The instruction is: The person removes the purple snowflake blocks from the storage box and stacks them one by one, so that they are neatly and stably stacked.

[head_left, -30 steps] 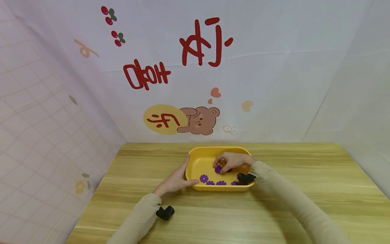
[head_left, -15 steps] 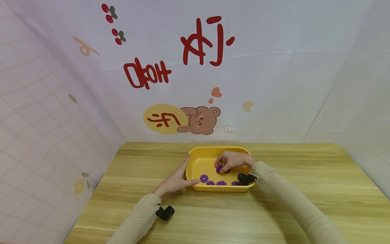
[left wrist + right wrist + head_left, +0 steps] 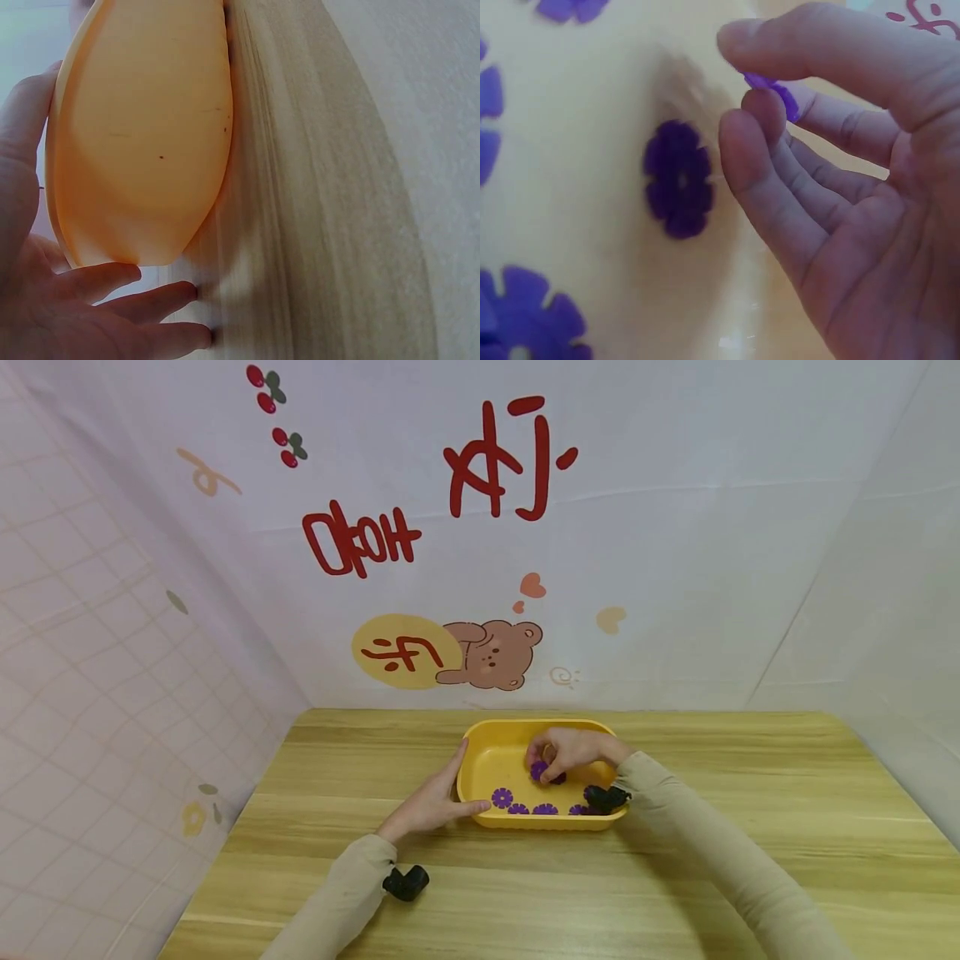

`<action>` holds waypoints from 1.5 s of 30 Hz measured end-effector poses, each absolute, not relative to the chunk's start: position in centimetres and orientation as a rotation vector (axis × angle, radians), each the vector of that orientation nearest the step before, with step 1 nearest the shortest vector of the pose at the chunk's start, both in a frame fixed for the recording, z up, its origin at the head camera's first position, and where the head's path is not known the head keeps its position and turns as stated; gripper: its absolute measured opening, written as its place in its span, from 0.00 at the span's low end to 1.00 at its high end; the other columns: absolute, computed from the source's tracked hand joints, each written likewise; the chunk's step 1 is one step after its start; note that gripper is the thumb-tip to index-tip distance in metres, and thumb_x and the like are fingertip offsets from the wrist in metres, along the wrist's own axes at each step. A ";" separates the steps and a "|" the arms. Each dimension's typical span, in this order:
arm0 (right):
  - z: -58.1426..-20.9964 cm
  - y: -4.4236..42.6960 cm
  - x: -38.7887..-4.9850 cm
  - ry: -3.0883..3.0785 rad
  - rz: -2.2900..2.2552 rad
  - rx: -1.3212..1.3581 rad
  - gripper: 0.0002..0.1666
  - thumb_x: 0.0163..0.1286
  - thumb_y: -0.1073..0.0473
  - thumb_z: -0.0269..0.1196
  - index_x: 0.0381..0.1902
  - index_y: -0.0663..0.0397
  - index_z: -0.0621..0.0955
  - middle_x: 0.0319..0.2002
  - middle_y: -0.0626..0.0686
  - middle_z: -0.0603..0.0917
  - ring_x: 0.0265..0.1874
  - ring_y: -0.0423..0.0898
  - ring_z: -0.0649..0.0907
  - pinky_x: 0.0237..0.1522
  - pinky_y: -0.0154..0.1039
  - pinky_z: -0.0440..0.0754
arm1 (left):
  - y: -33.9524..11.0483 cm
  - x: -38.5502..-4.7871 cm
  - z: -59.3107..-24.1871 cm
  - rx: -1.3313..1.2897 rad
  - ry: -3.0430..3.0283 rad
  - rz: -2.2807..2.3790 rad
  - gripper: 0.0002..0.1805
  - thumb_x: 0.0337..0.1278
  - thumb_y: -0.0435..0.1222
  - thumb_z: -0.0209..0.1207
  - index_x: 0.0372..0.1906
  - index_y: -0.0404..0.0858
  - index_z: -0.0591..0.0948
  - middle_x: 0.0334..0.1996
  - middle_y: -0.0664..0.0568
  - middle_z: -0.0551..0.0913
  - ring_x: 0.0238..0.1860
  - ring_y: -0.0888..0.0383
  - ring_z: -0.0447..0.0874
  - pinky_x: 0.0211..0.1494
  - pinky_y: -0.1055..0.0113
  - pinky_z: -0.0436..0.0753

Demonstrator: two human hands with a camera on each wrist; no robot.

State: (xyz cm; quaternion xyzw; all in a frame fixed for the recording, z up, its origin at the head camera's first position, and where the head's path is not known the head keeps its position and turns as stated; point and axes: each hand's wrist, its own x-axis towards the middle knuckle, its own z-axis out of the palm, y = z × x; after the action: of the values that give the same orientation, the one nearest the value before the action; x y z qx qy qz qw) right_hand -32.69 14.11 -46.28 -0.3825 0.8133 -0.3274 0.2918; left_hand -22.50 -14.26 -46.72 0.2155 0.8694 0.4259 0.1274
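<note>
A: Right hand (image 3: 572,750): grip?
B: Pinching one purple disc (image 3: 537,771) over the floor of the yellow bin (image 3: 525,822), lower centre of the head view; a fingertip hold suits so thin a piece.
A: Left hand (image 3: 433,802)?
B: Fingers extended against the bin's left-of-frame end, likely bracing it on the worktop (image 3: 562,893).
A: Disc, appearance?
B: Flat, purple, notched edge. Loose discs (image 3: 502,797), same colour: petal-like lobes.

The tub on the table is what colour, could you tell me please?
Yellow; the tub shows best in the head view.
</note>
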 end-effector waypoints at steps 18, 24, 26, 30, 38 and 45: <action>-43.5 16.7 -31.8 2.259 -1.055 -1.107 0.21 0.65 0.64 0.65 0.54 0.67 0.78 0.48 0.57 0.82 0.48 0.53 0.79 0.51 0.51 0.79 | -14.2 -22.6 -46.6 0.600 2.527 1.220 0.58 0.56 0.49 0.67 0.78 0.41 0.38 0.75 0.41 0.46 0.73 0.44 0.49 0.72 0.50 0.52; -43.2 18.1 -31.1 2.328 -1.020 -1.100 0.19 0.66 0.62 0.64 0.54 0.65 0.81 0.50 0.56 0.82 0.51 0.55 0.79 0.51 0.52 0.78 | -14.2 -22.5 -46.6 0.591 2.542 1.200 0.58 0.56 0.47 0.67 0.78 0.42 0.38 0.75 0.41 0.46 0.72 0.43 0.50 0.72 0.50 0.52; -43.1 18.5 -30.8 2.348 -1.019 -1.091 0.19 0.66 0.61 0.65 0.53 0.64 0.81 0.49 0.53 0.83 0.50 0.53 0.79 0.50 0.50 0.79 | -14.2 -22.5 -46.7 0.592 2.539 1.205 0.58 0.57 0.46 0.67 0.78 0.42 0.38 0.75 0.41 0.46 0.73 0.44 0.50 0.72 0.50 0.52; -43.0 19.4 -30.5 2.360 -1.043 -1.093 0.20 0.67 0.59 0.65 0.53 0.64 0.81 0.47 0.51 0.83 0.48 0.51 0.79 0.50 0.52 0.79 | -14.2 -22.6 -46.8 0.597 2.543 1.214 0.58 0.56 0.48 0.67 0.78 0.41 0.38 0.75 0.40 0.47 0.72 0.43 0.50 0.71 0.49 0.52; -42.9 21.4 -29.9 2.386 -1.141 -1.034 0.20 0.66 0.59 0.65 0.53 0.64 0.81 0.47 0.51 0.82 0.44 0.49 0.80 0.50 0.51 0.78 | -14.2 -22.5 -46.8 0.590 2.536 1.222 0.58 0.56 0.50 0.66 0.78 0.43 0.38 0.75 0.41 0.46 0.73 0.43 0.49 0.72 0.48 0.52; -42.7 22.9 -29.7 2.409 -1.205 -1.080 0.19 0.67 0.63 0.64 0.53 0.67 0.80 0.49 0.55 0.82 0.47 0.51 0.80 0.50 0.47 0.79 | -14.2 -22.5 -46.8 0.603 2.546 1.213 0.59 0.55 0.50 0.67 0.78 0.41 0.38 0.75 0.40 0.46 0.72 0.43 0.50 0.72 0.49 0.52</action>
State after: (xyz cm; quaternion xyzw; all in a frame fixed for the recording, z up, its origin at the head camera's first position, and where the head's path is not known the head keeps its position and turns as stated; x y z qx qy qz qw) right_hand -29.68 22.93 -42.65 -0.3694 0.8242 -0.4122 0.1197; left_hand -22.52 -14.24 -46.76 0.2074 0.8755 0.4172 0.1283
